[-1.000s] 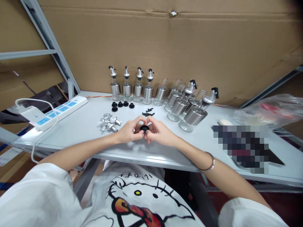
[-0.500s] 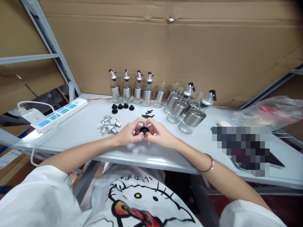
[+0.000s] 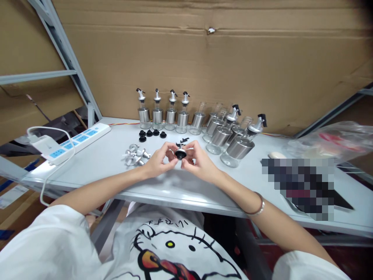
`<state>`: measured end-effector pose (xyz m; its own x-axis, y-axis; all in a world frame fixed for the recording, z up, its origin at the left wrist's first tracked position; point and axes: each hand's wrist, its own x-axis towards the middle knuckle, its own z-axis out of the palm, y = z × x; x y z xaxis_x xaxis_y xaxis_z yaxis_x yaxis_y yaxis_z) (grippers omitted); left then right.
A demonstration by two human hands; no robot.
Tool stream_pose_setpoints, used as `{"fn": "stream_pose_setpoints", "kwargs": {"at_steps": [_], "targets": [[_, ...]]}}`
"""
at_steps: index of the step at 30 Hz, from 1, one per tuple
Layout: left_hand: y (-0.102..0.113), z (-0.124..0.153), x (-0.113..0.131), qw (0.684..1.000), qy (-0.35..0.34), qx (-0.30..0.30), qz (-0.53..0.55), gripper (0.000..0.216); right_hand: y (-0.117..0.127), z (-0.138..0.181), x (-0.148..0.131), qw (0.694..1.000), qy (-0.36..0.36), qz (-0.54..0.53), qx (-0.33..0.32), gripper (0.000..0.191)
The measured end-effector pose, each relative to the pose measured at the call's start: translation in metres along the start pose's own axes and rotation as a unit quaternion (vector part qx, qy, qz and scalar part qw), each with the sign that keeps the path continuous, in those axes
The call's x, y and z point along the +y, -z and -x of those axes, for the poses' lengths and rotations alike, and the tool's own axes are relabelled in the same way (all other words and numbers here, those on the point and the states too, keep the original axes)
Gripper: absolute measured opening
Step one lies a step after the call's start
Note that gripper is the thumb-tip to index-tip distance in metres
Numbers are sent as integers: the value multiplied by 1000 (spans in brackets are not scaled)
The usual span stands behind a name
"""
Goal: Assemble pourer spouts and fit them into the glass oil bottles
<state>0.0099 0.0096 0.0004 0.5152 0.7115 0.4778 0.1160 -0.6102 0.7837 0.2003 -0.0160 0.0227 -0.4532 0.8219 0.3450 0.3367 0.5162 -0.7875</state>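
Observation:
Between my left hand (image 3: 161, 160) and my right hand (image 3: 200, 163) is a pourer spout with a black ribbed stopper (image 3: 180, 154), its base turned toward me. Fingertips of both hands pinch it from either side, just above the table. A little of its silver top shows behind the black rings; the rest is hidden. Just beyond my fingers lie small black levers (image 3: 184, 140). To the left of my left hand is a pile of silver spout tops (image 3: 136, 155). Several loose black stoppers (image 3: 149, 133) sit farther back.
Glass bottles with steel sleeves stand along the back, some capped with spouts (image 3: 157, 112), others uncapped (image 3: 199, 120). Two capped bottles (image 3: 238, 146) stand nearer on the right. A white power strip (image 3: 81, 140) is at left; a plastic bag (image 3: 335, 140) lies at right.
The stopper piece has tilted in my hands, so its ribbed underside now faces me and some silver shows behind it. My fingers have shifted and spread slightly around it.

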Motion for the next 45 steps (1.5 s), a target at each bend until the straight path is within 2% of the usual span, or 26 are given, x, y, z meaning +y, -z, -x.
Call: {"fn": "stream_pose_setpoints", "kwargs": {"at_steps": [6, 11, 16, 19, 22, 25, 28, 30, 32, 34, 39, 42, 45], "targets": [[-1, -4, -6, 999, -19, 30, 21, 33, 8, -2, -3, 994, 22, 104, 21, 21], [0, -5, -9, 999, 13, 9, 51, 34, 10, -4, -2, 993, 18, 115, 26, 17], [0, -5, -13, 999, 5, 8, 49, 34, 12, -7, 1, 992, 45, 121, 1, 14], [0, -6, -12, 999, -9, 18, 44, 30, 18, -9, 3, 991, 62, 118, -6, 23], [2, -8, -10, 999, -21, 37, -10, 27, 30, -14, 10, 993, 44, 109, 27, 39], [3, -8, -9, 998, -29, 35, -53, 24, 40, -19, 28, 980, 13, 194, 51, 34], [3, -6, -8, 998, -33, 17, -48, 23, 43, -21, 50, 949, -4, 314, -15, 35], [2, -5, -8, 999, -16, 6, -37, 24, 41, -21, 61, 939, -15, 337, -61, 38], [2, -4, -6, 999, 13, 0, -42, 27, 39, -21, 68, 935, -18, 345, -74, 39], [2, -3, -4, 998, 28, -5, -64, 28, 38, -20, 71, 932, -20, 353, -78, 38], [3, -3, 2, 996, -12, -7, -89, 23, 40, -20, 67, 926, -29, 371, -70, 38], [3, -3, 4, 995, -18, -8, -94, 22, 40, -22, 68, 923, -35, 377, -64, 44], [1, -2, 5, 995, -14, -18, -101, 25, 40, -27, 72, 922, -33, 382, -58, 41]]}}
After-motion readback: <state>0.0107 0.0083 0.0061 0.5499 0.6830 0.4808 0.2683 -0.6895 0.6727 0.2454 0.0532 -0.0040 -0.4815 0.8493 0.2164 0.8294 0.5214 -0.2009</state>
